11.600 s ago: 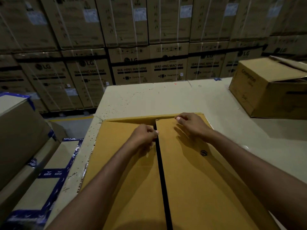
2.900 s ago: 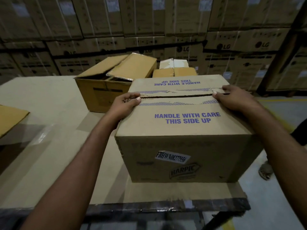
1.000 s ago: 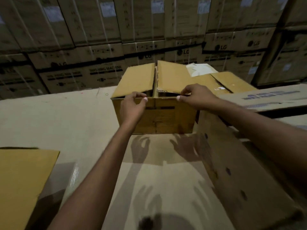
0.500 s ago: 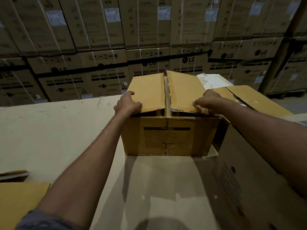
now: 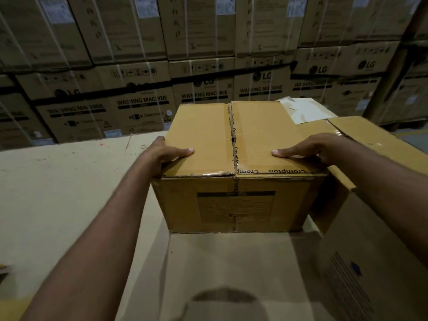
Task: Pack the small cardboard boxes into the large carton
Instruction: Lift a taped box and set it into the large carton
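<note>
A small cardboard box (image 5: 234, 200) with Crompton tape along its seam stands on the pale table (image 5: 58, 193), its two top flaps lying flat and closed. My left hand (image 5: 165, 156) grips its top left edge, thumb on the left flap and fingers down the side. My right hand (image 5: 317, 149) holds the top right edge, thumb stretched over the right flap. Its fingers are hidden behind the hand. A larger carton (image 5: 375, 144) with a taped top stands tight against the box's right side.
A flat cardboard sheet (image 5: 231, 262) lies in front of the box. Another carton wall with blue print (image 5: 361, 269) rises at the lower right. White paper (image 5: 301, 110) lies behind the box. Stacked washing-machine cartons (image 5: 141, 103) wall off the far side.
The raised flaps of the small box are now pressed flat and closed. Both hands have slid outward to its top side edges, and the box sits nearer to me.
</note>
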`<move>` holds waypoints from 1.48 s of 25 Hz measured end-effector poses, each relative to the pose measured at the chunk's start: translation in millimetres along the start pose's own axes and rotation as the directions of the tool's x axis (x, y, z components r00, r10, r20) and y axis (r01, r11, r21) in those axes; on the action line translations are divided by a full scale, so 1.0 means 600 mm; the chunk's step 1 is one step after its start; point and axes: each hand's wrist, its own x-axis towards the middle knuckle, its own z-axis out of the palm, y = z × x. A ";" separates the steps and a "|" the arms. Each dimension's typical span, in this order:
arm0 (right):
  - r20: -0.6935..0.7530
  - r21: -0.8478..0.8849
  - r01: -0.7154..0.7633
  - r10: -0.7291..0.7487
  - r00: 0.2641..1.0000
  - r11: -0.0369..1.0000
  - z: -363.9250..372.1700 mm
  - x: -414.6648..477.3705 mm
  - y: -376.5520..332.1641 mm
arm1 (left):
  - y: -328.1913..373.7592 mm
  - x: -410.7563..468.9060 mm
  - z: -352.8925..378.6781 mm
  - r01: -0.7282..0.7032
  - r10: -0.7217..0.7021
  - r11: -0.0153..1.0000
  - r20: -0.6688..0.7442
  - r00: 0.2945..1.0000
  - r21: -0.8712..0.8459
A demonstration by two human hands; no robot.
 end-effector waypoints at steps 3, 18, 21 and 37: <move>-0.028 0.016 0.077 -0.076 0.997 0.997 0.009 -0.026 -0.009 | -0.015 -0.027 0.000 -0.053 0.043 0.992 -0.091 0.995 -0.113; -0.359 0.162 0.703 -0.622 0.696 0.693 -0.012 -0.366 -0.064 | -0.045 -0.332 -0.210 -0.520 0.318 0.815 -0.553 0.770 -0.256; -0.476 0.193 0.779 -0.638 0.606 0.596 0.005 -0.427 -0.026 | -0.036 -0.400 -0.248 -0.546 0.329 0.782 -0.546 0.770 -0.299; -0.648 0.333 0.836 -0.539 0.539 0.436 0.121 -0.659 0.180 | -0.120 -0.701 -0.302 -0.676 0.417 0.706 -0.649 0.637 -0.211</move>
